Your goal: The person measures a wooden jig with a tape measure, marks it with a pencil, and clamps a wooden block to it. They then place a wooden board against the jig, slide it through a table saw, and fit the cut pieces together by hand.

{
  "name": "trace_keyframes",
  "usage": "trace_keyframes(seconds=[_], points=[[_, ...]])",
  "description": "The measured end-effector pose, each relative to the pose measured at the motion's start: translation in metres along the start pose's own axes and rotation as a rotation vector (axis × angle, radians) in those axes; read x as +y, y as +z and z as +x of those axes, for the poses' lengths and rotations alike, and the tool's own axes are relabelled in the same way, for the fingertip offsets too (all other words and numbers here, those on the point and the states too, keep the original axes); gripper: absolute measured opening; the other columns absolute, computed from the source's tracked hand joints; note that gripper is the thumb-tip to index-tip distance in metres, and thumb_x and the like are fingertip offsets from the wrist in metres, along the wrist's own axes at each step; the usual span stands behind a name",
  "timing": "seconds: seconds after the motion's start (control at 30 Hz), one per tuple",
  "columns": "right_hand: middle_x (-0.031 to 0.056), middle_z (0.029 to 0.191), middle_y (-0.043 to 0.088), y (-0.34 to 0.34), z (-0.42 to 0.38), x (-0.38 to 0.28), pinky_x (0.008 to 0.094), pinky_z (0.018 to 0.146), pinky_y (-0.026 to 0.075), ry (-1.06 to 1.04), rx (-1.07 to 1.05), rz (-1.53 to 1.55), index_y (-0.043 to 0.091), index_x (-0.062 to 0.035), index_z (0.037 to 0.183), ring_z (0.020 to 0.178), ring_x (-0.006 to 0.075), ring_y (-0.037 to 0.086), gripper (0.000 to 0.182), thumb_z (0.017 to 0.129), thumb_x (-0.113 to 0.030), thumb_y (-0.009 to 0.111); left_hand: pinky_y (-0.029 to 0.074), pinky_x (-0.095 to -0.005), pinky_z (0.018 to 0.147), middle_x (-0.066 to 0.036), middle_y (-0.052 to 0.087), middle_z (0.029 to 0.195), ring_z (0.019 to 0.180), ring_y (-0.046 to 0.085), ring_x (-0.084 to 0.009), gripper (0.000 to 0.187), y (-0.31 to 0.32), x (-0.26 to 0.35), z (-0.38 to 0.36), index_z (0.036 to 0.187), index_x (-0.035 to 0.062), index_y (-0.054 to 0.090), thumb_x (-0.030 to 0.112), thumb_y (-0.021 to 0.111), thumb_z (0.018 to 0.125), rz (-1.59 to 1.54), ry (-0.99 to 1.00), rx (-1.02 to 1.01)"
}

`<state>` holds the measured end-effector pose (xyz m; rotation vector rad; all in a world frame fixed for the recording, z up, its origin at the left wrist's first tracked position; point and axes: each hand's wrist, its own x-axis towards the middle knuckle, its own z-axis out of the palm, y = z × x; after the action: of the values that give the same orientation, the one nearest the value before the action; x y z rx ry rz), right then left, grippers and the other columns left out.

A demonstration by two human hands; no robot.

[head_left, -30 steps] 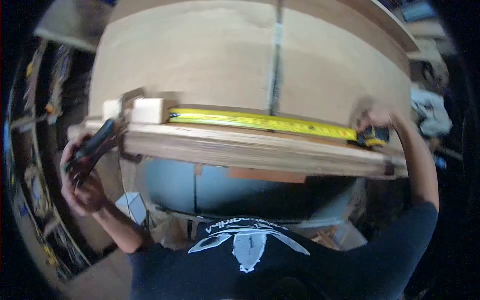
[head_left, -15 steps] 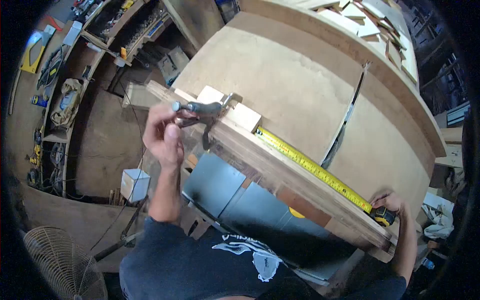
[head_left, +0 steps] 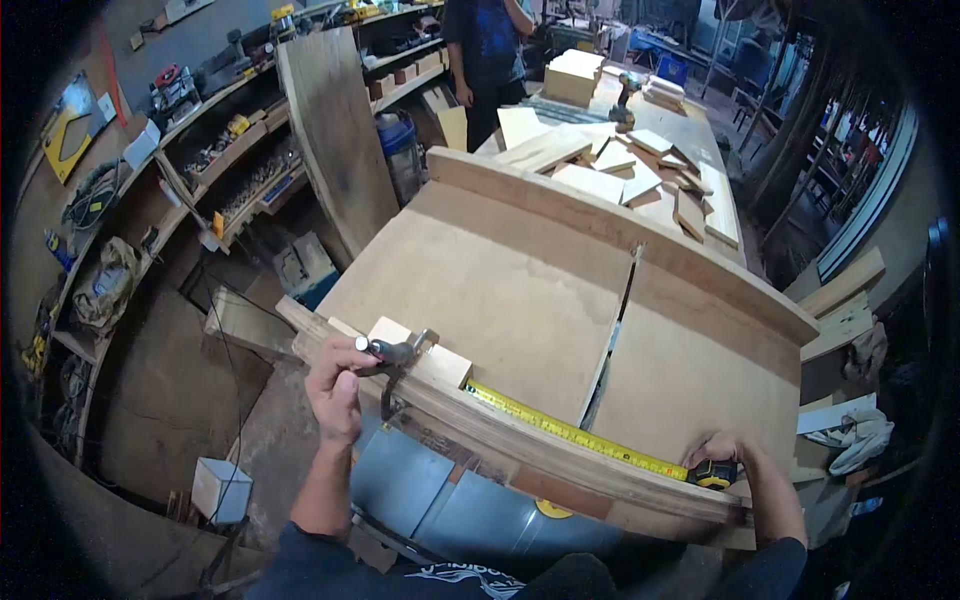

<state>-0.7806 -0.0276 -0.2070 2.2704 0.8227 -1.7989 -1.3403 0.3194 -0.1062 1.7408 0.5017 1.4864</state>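
My left hand (head_left: 335,388) is closed at the handle end of a metal clamp (head_left: 398,354). The clamp grips the long wooden fence (head_left: 540,430) beside a small pale wood block (head_left: 445,366). A yellow tape blade (head_left: 580,434) stretches along the fence from that block to the right, crossing the line of a narrow slot (head_left: 608,365) in the plywood board (head_left: 490,260). At its other end my right hand (head_left: 722,448) holds the black and yellow tape measure (head_left: 712,474), fingers at the mouth of the case.
A taller wooden rail (head_left: 600,218) bounds the board's far side. Behind it, offcuts (head_left: 610,165) and a cordless drill (head_left: 627,95) lie on a long table. Another person (head_left: 488,60) stands at the back. Shelves with tools (head_left: 240,160) curve along the left.
My view has tilted up, bringing the far table and the other person into sight. My left fingers have shifted on the clamp handle; the tape remains extended in my right hand.
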Motion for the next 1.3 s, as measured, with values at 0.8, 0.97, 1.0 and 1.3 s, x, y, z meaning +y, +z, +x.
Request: trace_keyframes(seconds=[0.8, 0.97, 1.0, 1.3], points=[[0.0064, 0.104, 0.075, -0.001, -0.004, -0.001, 0.0328, 0.089, 0.052, -0.144, -0.037, 0.046, 0.077, -0.0047, 0.108, 0.095, 0.015, 0.067, 0.031, 0.081, -0.019, 0.073, 0.043, -0.0309, 0.057, -0.004, 0.045, 0.052, 0.052, 0.046, -0.0161, 0.047, 0.047, -0.02, 0.028, 0.058, 0.0043, 0.049, 0.021, 0.044, 0.102, 0.045, 0.185, 0.537], [0.008, 0.101, 0.075, 0.001, -0.02, -0.029, 0.0291, 0.085, 0.054, 0.078, 0.001, 0.095, 0.077, -0.0053, 0.108, 0.094, 0.0152, 0.068, 0.033, 0.077, -0.018, 0.077, 0.032, -0.0302, 0.051, -0.003, 0.035, 0.055, 0.051, 0.035, -0.0148, 0.047, 0.027, -0.023, -0.001, 0.057, 0.0119, 0.031, 0.026, 0.043, 0.1, -0.476, 0.128, 0.553], [0.008, 0.101, 0.075, -0.003, -0.022, -0.03, 0.0291, 0.085, 0.054, 0.085, -0.006, 0.087, 0.077, -0.0053, 0.108, 0.094, 0.0152, 0.068, 0.033, 0.077, -0.018, 0.077, 0.032, -0.0302, 0.051, -0.003, 0.035, 0.055, 0.051, 0.035, -0.0148, 0.047, 0.032, -0.024, -0.004, 0.057, 0.0119, 0.031, 0.026, 0.043, 0.1, -0.469, 0.12, 0.563], [0.009, 0.098, 0.077, 0.0, -0.015, -0.021, 0.0323, 0.078, 0.056, -0.05, 0.035, 0.069, 0.079, -0.0033, 0.105, 0.086, 0.0179, 0.07, 0.029, 0.078, -0.014, 0.075, 0.055, -0.046, 0.091, -0.015, 0.06, 0.108, 0.101, 0.061, -0.0255, 0.028, -0.014, 0.005, -0.047, 0.113, -0.0035, 0.059, 0.019, 0.051, 0.097, -0.423, -0.522, 0.385]])
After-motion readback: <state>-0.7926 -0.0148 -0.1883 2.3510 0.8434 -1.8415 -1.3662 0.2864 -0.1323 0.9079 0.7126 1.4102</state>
